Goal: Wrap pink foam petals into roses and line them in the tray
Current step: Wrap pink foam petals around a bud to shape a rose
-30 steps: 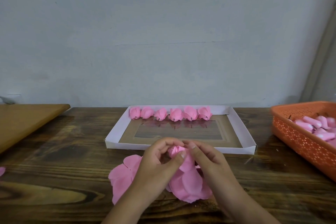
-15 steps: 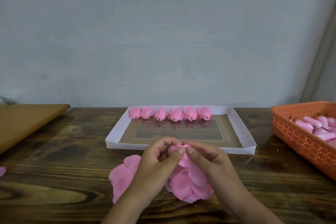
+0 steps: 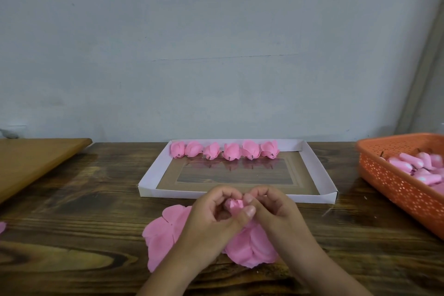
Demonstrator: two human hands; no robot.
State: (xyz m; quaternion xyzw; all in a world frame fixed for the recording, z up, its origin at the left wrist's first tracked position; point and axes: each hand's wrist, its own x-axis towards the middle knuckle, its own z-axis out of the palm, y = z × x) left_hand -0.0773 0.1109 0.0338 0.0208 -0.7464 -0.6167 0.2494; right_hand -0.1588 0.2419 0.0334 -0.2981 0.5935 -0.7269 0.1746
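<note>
Rose bud (image 3: pixel 234 205), lower centre of frame, is being wrapped between both hands. Left hand (image 3: pixel 216 220) is curling round it, thumb pressing the front; right hand (image 3: pixel 274 209) is pinching it w/ bent fingers from the other side. Loose foam petals (image 3: pixel 252 246) are spreading out below the hands on the table (image 3: pixel 84 199).

Judgement: foam is looking light, soft, springy, likely to unroll if let go; best held at base, not squeezed at tip.

Six finished roses (image 3: pixel 231 150) are lining the far edge of the tray (image 3: pixel 153 170), centre frame. Orange basket (image 3: pixel 394 182) w/ pink pieces is sitting at right edge.
</note>
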